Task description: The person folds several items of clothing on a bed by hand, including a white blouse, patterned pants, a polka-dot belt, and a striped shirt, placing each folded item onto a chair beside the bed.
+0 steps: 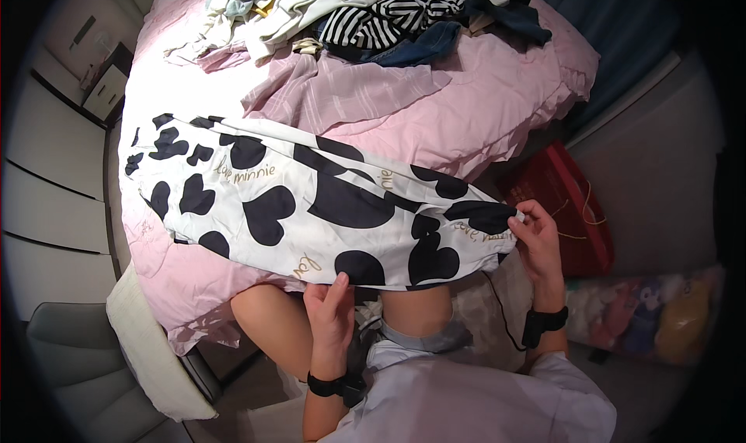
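Observation:
A white garment (295,179) with large black hearts and gold lettering lies stretched across the near part of the bed and over my knees. Its kind is hard to make out; it looks wide at the left and narrows to a gathered end at the right. My left hand (330,307) pinches the near edge, thumb on top and fingers underneath. At the narrow right end, my right hand (538,237) is closed on the gathered cloth between thumb and fingers. Folds run lengthwise along the garment's far side.
Behind the garment, a clothes pile (373,23) sits on the pink bedspread (497,109). Right of the bed stands a red bag (559,202) with cord handles, near a clear bag of plush toys (645,315). A grey chair (70,357) with a cream cloth (148,342) is at left.

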### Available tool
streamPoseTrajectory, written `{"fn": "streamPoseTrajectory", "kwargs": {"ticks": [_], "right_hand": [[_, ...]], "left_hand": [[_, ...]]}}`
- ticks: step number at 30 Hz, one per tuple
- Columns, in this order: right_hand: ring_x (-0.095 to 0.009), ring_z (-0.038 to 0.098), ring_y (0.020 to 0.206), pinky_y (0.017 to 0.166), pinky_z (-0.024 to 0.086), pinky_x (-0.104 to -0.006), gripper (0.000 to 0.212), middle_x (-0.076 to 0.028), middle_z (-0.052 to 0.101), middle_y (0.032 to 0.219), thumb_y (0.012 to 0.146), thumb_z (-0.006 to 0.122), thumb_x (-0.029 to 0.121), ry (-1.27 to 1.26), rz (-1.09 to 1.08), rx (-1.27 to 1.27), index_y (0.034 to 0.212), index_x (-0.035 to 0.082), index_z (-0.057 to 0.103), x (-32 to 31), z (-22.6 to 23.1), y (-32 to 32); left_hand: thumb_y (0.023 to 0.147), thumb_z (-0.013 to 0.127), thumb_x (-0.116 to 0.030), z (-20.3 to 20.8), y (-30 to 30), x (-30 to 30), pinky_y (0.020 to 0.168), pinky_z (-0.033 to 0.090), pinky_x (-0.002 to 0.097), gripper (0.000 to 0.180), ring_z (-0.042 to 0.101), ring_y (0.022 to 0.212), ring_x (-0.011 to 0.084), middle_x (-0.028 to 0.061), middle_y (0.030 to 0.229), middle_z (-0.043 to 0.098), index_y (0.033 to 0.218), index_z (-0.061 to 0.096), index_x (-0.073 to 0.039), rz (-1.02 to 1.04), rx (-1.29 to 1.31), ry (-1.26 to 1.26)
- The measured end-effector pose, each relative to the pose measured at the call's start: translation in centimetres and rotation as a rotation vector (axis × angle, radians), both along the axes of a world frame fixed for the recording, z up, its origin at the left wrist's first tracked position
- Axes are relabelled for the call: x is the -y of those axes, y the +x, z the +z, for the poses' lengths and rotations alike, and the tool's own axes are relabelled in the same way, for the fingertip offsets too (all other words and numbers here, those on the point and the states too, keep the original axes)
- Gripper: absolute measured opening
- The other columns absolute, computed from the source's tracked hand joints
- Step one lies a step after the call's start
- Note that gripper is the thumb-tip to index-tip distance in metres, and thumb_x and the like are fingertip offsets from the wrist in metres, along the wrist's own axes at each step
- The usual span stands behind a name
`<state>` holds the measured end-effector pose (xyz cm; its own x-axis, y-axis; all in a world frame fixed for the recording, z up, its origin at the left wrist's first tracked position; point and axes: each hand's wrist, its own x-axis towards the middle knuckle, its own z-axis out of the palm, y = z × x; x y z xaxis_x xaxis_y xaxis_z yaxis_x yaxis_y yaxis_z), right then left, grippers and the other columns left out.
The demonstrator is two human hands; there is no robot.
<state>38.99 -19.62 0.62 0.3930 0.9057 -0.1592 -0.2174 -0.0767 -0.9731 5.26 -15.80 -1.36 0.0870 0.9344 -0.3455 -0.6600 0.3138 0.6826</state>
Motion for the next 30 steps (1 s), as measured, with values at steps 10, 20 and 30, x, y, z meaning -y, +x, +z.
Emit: {"fn": "streamPoseTrajectory", "kwargs": {"ticks": [10,20,30], "right_hand": [[-0.004,0.058,0.081,0.073,0.046,-0.0190,0.019,-0.001,0.064,0.096,0.090,0.066,-0.003,0.118,-0.012,0.213,0.107,-0.001,0.059,0.2,4.6,1.3],[-0.003,0.055,0.080,0.071,0.043,-0.0183,0.018,0.000,0.062,0.092,0.090,0.067,-0.002,0.197,-0.043,0.317,0.105,0.001,0.058,-2.9,6.6,2.1],[-0.005,0.055,0.076,0.068,0.043,-0.0216,0.016,0.001,0.061,0.089,0.092,0.067,0.003,0.119,-0.024,0.169,0.106,0.002,0.059,-9.0,2.6,7.4]], "left_hand": [[0.090,0.070,-0.008,10.3,-5.6,-3.2,0.064,0.047,0.0253,0.011,0.061,0.069,0.0122,0.0073,0.078,0.069,0.091,0.069,0.003,-0.526,-1.124,0.217],[0.083,0.076,-0.011,7.9,-8.0,-26.9,0.104,0.034,0.0427,0.029,0.052,0.117,0.0263,0.0071,0.119,0.059,0.110,0.066,-0.009,-0.597,-1.737,1.193],[0.097,0.060,-0.013,7.0,-7.4,-31.9,0.099,0.035,0.0371,0.006,0.058,0.090,0.0227,0.0075,0.095,0.061,0.100,0.063,-0.008,-0.515,-1.684,1.224]]}}
